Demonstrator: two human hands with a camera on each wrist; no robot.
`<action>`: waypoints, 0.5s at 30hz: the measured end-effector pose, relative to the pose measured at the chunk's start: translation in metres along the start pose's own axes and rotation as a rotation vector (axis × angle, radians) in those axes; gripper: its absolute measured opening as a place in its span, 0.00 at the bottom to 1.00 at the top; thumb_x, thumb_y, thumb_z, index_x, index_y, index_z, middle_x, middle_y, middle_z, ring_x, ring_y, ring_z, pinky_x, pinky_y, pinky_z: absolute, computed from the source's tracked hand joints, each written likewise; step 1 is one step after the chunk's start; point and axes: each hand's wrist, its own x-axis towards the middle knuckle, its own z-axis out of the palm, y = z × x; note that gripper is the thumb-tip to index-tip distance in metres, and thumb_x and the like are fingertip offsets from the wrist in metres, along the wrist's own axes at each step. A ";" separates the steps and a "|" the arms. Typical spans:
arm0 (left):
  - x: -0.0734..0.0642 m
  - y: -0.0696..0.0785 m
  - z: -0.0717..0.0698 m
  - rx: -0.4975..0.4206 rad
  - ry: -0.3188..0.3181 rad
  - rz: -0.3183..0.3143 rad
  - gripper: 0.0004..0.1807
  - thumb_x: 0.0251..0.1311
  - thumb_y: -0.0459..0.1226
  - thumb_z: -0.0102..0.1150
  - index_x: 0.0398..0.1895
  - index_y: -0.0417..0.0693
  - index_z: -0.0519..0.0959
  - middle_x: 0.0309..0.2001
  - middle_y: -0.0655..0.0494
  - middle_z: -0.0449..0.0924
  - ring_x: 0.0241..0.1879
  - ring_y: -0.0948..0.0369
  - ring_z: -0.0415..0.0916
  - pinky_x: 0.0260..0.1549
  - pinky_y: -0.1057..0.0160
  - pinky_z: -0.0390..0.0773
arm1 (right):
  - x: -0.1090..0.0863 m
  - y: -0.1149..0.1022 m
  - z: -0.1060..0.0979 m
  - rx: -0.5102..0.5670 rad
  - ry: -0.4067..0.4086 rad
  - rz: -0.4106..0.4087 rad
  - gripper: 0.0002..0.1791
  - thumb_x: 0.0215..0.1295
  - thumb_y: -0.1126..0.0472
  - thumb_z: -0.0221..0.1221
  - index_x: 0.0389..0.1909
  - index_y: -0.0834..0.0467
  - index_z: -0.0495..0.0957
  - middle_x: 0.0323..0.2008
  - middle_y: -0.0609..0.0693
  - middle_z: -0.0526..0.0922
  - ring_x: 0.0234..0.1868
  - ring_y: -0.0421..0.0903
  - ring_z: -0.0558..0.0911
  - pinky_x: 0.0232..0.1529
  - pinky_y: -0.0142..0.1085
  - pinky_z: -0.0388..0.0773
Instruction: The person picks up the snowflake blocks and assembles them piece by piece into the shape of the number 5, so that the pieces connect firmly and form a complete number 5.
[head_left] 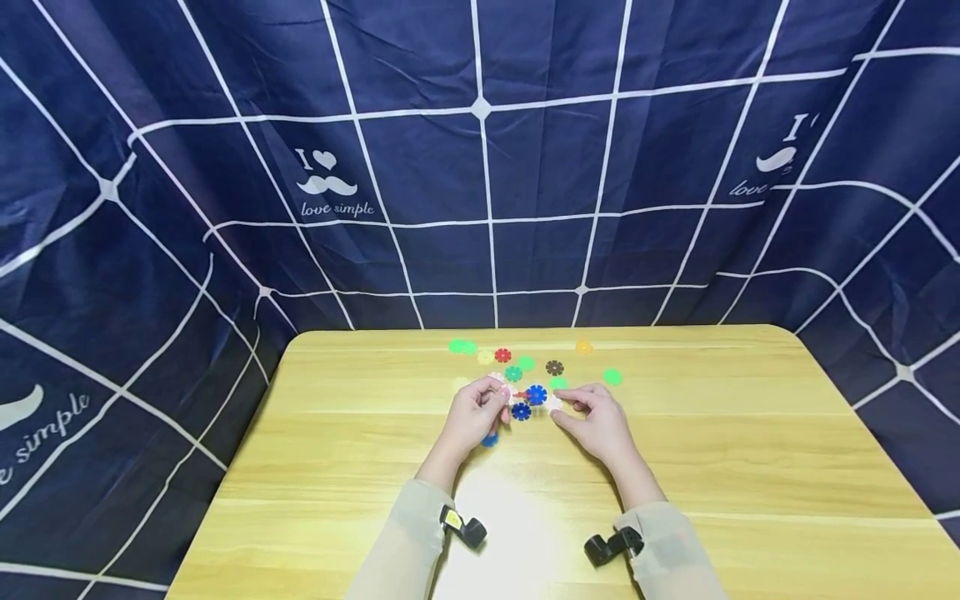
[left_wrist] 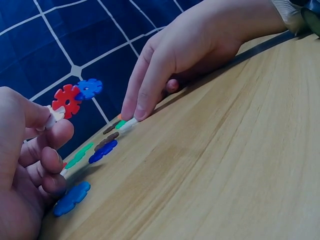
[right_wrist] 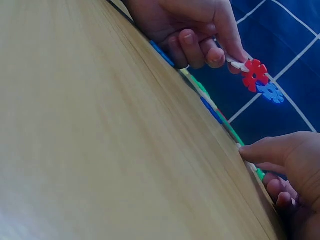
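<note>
My left hand (head_left: 474,414) pinches a white snowflake disc (left_wrist: 56,117) between thumb and fingers. Slotted into this disc is a red snowflake disc (left_wrist: 66,101), which joins a blue snowflake disc (left_wrist: 90,89); the chain is held above the table. On the right, my right hand (head_left: 602,422) has its thumb and fingertips at the edges of another white snowflake disc (head_left: 553,403), low at the tabletop. A dark blue disc (head_left: 521,411) lies between the hands, and a blue disc (head_left: 490,439) lies beside the left hand, partly covered by it.
Farther back on the wooden table (head_left: 360,467) lie several loose discs, among them a red disc (head_left: 502,355), a brown disc (head_left: 554,367), an orange disc (head_left: 584,347) and a green disc (head_left: 612,377). A dark blue grid curtain (head_left: 420,175) surrounds the table's back and sides.
</note>
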 end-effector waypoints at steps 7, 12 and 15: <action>-0.002 -0.001 -0.002 0.009 -0.003 0.013 0.09 0.81 0.33 0.59 0.43 0.33 0.82 0.25 0.40 0.83 0.14 0.65 0.68 0.15 0.70 0.69 | -0.001 -0.002 -0.001 -0.031 -0.048 -0.035 0.23 0.64 0.59 0.78 0.59 0.58 0.90 0.49 0.57 0.82 0.48 0.52 0.79 0.53 0.49 0.77; -0.001 0.000 -0.002 0.012 -0.011 0.015 0.10 0.80 0.34 0.59 0.44 0.34 0.83 0.27 0.35 0.84 0.15 0.65 0.68 0.15 0.70 0.70 | -0.001 -0.003 -0.005 -0.071 -0.103 -0.083 0.24 0.68 0.56 0.75 0.63 0.57 0.88 0.54 0.58 0.80 0.54 0.56 0.77 0.57 0.54 0.75; -0.001 0.000 -0.002 0.017 -0.011 0.018 0.09 0.81 0.34 0.59 0.44 0.35 0.83 0.28 0.34 0.84 0.15 0.65 0.68 0.15 0.70 0.70 | -0.002 -0.003 -0.005 -0.082 -0.112 -0.092 0.23 0.68 0.56 0.75 0.62 0.57 0.88 0.54 0.59 0.80 0.54 0.57 0.76 0.57 0.55 0.73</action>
